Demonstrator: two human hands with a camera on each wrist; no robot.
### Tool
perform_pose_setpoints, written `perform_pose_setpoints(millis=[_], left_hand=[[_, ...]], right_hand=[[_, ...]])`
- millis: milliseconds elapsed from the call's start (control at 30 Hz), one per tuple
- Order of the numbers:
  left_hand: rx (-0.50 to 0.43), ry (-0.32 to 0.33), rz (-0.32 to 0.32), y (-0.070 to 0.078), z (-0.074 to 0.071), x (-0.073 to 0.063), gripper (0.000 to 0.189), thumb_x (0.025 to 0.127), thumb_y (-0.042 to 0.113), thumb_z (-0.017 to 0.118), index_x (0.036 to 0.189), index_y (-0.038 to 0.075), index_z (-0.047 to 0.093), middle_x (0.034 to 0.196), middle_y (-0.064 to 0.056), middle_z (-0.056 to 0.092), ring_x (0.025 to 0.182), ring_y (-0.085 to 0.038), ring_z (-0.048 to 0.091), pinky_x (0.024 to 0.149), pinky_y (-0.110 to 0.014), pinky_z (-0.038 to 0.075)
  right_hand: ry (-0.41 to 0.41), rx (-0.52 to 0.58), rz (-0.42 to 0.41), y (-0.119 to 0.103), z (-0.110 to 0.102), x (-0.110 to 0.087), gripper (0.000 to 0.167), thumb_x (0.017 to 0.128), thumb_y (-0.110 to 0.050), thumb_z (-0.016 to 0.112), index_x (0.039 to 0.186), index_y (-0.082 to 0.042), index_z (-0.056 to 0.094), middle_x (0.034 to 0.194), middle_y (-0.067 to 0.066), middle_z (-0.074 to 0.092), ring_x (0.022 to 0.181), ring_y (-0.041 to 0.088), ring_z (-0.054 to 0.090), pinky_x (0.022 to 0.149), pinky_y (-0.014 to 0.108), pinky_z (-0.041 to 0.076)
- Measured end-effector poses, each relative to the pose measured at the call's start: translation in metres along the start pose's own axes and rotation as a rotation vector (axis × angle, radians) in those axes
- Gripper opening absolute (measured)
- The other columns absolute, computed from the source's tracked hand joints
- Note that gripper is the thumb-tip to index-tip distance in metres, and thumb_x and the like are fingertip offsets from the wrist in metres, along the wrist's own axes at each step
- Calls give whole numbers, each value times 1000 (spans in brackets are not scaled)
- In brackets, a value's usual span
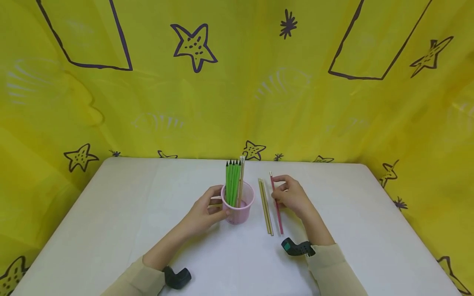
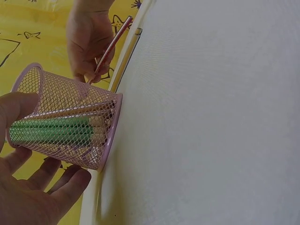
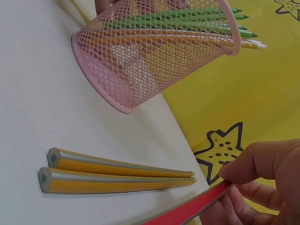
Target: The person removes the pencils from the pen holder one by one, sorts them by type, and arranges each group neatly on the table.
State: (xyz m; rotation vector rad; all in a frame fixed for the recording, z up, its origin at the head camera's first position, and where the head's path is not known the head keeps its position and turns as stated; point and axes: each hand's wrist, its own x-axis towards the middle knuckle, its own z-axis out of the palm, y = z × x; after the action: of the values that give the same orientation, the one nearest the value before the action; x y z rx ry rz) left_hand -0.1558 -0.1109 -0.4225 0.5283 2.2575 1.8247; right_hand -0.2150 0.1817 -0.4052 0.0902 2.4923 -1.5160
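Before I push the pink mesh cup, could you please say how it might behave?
The pink mesh cup is probably light, its walls being open mesh. Pushed high, it might tip, since the green pencils rise above its rim, though the gripping left hand should steady it.

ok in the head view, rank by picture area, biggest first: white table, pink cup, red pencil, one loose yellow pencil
1. White table
2. Pink cup
Not ranked: red pencil and loose yellow pencil, which look alike; the red one is partly hidden by the right hand and may be nearer the camera.
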Motion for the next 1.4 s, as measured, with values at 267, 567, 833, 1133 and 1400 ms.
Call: perform_pose_setpoints(millis=[267, 567, 833, 1133, 1400], left_hand=[[0, 4, -5, 1, 1, 0, 68, 90, 15, 75, 147, 13, 39, 142, -16, 50, 126, -36, 55, 107, -46, 48], [-2, 4, -4, 0, 2, 0, 68, 90, 14, 75, 147, 12, 39, 141, -16, 50, 126, -36, 56, 107, -46, 48], [5, 4, -7, 1, 1, 0, 68, 90, 14, 74, 148, 13, 38, 141, -16, 50, 126, -36, 56, 107, -46, 48], [-7, -1, 13, 1, 1, 2, 68, 90, 14, 74, 147, 11, 38, 142, -17, 49, 126, -38, 55, 107, -46, 48], [-4, 1, -2, 0, 1, 2, 68, 90, 14, 75, 147, 13, 39, 141, -16, 50, 126, -36, 55, 107, -45, 48]], right_hand=[[-24, -33, -15, 4, 0, -1, 55, 87, -3, 68, 138, -3, 48, 92, 14, 61, 63, 18, 60, 57, 28, 58], [-46, -56, -12, 11, 2, 1, 55, 85, -2, 69, 137, 1, 50, 87, 12, 66, 60, 15, 60, 56, 27, 57], [-46, -74, 11, 12, 4, 2, 55, 84, -3, 70, 136, 1, 52, 89, 12, 68, 64, 15, 62, 58, 26, 57], [-53, -48, 57, 12, 4, 3, 51, 87, -4, 71, 135, -1, 54, 91, 14, 67, 66, 17, 63, 61, 27, 60], [-40, -85, 23, 11, 2, 2, 49, 88, -6, 69, 135, -2, 56, 91, 12, 66, 65, 17, 63, 62, 28, 61]])
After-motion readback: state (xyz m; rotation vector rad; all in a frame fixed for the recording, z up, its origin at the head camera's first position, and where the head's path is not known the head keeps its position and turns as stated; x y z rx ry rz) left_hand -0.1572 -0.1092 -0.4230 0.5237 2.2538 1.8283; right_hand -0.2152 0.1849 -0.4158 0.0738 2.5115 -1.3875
